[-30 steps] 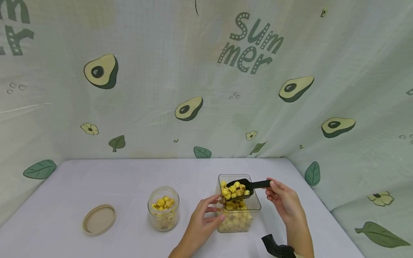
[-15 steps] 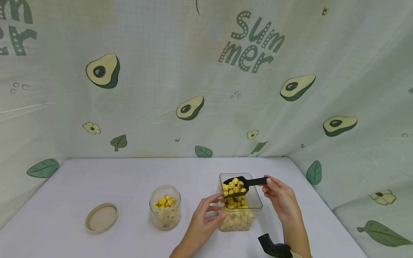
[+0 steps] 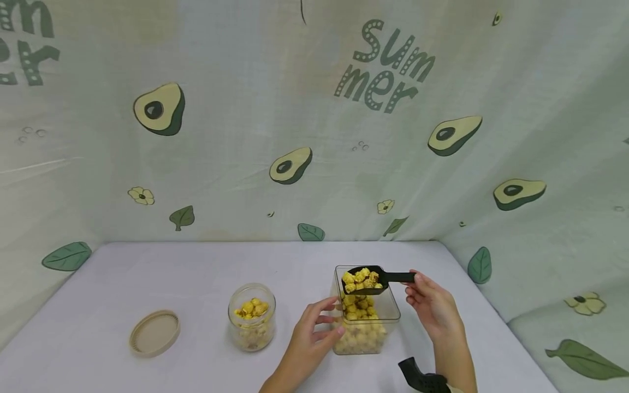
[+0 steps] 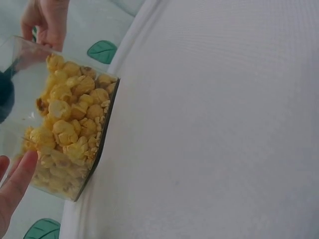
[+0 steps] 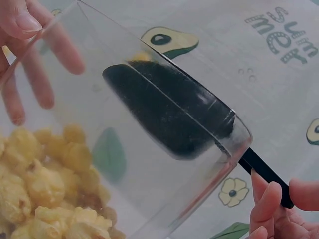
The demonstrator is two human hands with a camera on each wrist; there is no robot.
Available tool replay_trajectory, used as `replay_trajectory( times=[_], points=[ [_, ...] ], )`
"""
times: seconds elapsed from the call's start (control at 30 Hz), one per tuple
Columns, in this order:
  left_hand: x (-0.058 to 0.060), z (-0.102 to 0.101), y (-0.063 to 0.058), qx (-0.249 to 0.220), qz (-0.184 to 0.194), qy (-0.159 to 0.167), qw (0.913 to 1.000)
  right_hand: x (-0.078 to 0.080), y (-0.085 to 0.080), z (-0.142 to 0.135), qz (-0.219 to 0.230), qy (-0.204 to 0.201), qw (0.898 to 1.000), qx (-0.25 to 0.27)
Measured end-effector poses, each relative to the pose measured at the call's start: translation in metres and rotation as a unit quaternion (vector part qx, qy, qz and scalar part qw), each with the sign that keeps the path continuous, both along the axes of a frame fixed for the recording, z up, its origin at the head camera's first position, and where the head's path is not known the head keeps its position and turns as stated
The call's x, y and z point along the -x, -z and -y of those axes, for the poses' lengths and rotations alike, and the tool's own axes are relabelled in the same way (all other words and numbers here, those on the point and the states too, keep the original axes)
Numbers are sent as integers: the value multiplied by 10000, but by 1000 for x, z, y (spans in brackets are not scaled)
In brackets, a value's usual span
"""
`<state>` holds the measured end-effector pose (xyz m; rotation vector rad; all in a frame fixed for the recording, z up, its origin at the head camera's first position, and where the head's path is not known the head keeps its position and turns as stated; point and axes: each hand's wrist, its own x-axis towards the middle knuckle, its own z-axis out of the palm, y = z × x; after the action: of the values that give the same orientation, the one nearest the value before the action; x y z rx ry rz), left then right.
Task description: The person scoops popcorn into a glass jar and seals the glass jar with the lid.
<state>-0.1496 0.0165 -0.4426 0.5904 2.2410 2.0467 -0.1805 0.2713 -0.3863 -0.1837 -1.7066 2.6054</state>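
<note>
A clear square container [image 3: 394,312] of yellow popcorn [image 3: 360,311] stands on the white table. My right hand [image 3: 436,307] pinches the handle of a black scoop [image 3: 399,277], which lies level over the container's mouth. Popcorn pieces [image 3: 358,279] fill the scoop. My left hand [image 3: 308,339] rests its fingertips against the container's left side, thumb near the front. In the right wrist view the scoop [image 5: 172,112] shows through the clear wall, and fingers of my left hand [image 5: 37,55] lie against the far side.
Left of my hands stands a round glass jar [image 3: 270,327] partly filled with popcorn. A beige round lid [image 3: 154,334] lies farther left on the table. A patterned cloth [image 3: 221,136] hangs behind and beside the table. A black device [image 3: 426,379] is at my right wrist.
The scoop of popcorn dipped slightly left, then shifted back right and levelled out over the container. My left hand stays at the container's side. The jar and lid have stayed in place.
</note>
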Motion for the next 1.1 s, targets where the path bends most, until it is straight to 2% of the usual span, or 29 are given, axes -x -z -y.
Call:
replay_trajectory(
  times=[0.13, 0.53, 0.77, 1.1],
  points=[
    [0, 0, 0, 22, -12, 18, 10000, -1, -1, -2, -196, -92, 9992, 325],
    [0, 7, -7, 165, 86, 217, 9996, -8, -7, 3, -451, -65, 9953, 856],
    [2, 21, -26, 233, -184, 81, 9995, -10, -16, 11, -752, -158, 9901, 1172],
    [0, 43, -61, 347, -528, -648, 9959, -15, -27, 25, -1056, -291, 9845, 1369]
  ],
)
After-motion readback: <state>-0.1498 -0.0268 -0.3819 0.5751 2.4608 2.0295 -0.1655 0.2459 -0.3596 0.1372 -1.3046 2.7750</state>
